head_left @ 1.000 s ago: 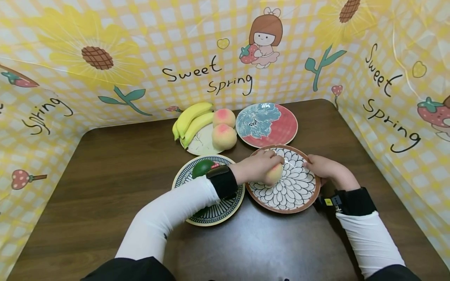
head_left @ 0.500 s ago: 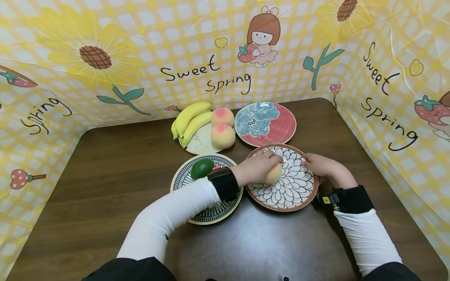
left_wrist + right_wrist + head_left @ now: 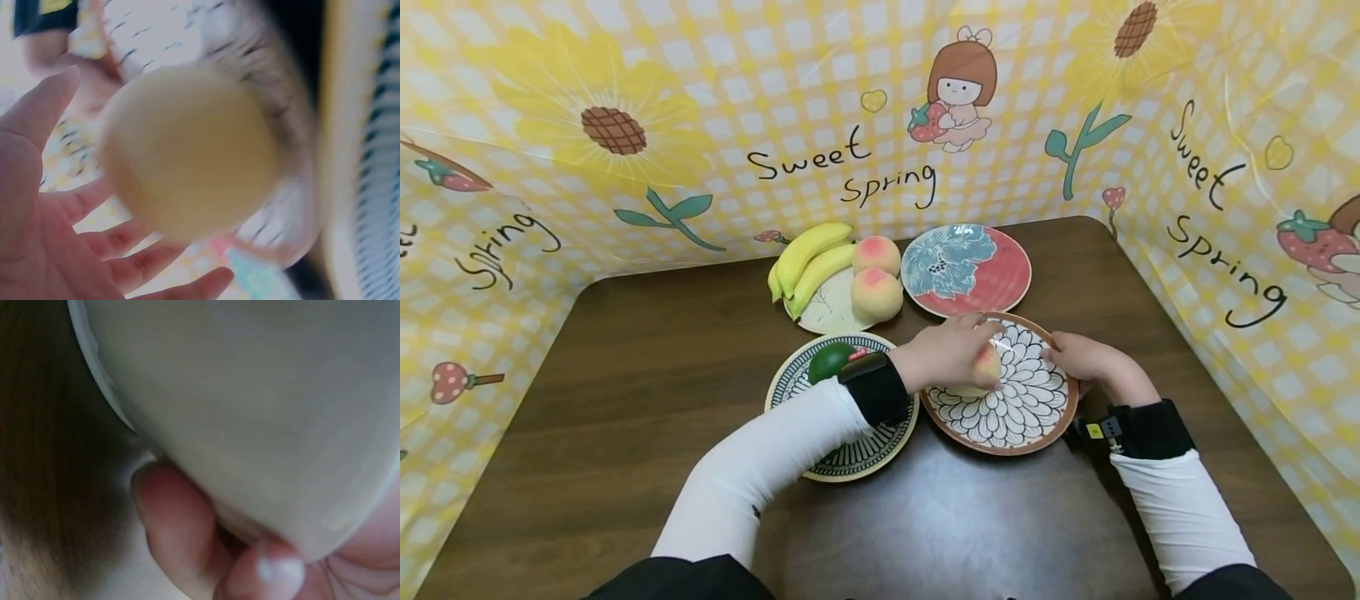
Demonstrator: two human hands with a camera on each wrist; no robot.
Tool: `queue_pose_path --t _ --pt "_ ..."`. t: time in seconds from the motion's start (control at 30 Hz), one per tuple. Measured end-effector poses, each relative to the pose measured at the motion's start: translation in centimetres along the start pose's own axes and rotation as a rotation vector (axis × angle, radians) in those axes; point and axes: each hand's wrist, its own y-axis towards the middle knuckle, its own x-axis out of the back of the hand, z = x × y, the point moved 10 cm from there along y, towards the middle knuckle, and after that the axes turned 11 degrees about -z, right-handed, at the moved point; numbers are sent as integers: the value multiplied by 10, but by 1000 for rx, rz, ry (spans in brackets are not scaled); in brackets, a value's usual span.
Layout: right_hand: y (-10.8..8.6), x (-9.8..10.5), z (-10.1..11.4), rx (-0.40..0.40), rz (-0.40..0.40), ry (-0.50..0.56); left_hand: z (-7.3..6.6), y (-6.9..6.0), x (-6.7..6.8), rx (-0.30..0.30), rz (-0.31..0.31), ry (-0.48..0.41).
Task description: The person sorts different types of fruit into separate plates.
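One peach [image 3: 988, 367] sits just below the left grip [image 3: 951, 354], over the near-left part of the petal-patterned plate [image 3: 1030, 392]. Left grip is spread: left wrist view shows thumb and fingers apart, thumb clear of the peach. Blurry there, can't tell if the fingertips touch it. Right grip [image 3: 1086, 357] is pinching the plate's brown rim, thumb on top, fingers underneath; right wrist view shows the pale underside.

Left of the left grip, partly under that forearm: dark-striped plate [image 3: 861, 458] with a green oval fruit [image 3: 829, 362] on it, just past the black wristband [image 3: 874, 390]. Beyond and left of the left grip: pale plate [image 3: 829, 307] carrying bananas [image 3: 814, 262] on its left and two peaches [image 3: 877, 293] on its right, one behind the other. Straight beyond the left grip: red plate [image 3: 996, 271] with a blue flower, just behind the petal-patterned one. All on a dark wood table [image 3: 662, 375]. Past everything, facing both grips: yellow checked cloth [image 3: 805, 92], printed "Sweet Spring". White sleeves [image 3: 760, 471] on both arms behind the grips.
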Motion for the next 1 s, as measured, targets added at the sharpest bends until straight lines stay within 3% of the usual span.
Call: queue_pose_path --t 0.17,0.27,0.37,0.47,0.57,1.0 --pt "-1 -1 -1 -18 12 20 18 -2 50 62 -33 -93" --pt "0 -1 -2 -20 17 26 43 -4 75 100 -84 -136" --pt "1 -1 -2 -12 12 9 71 -7 88 130 -137 -151" --pt "3 -2 -3 -6 7 -4 94 -10 87 163 -144 -170" --pt "3 -3 -4 -10 9 5 110 -13 79 194 -116 -167" --pt "1 -2 -2 9 -2 42 149 -6 56 310 -18 -88"
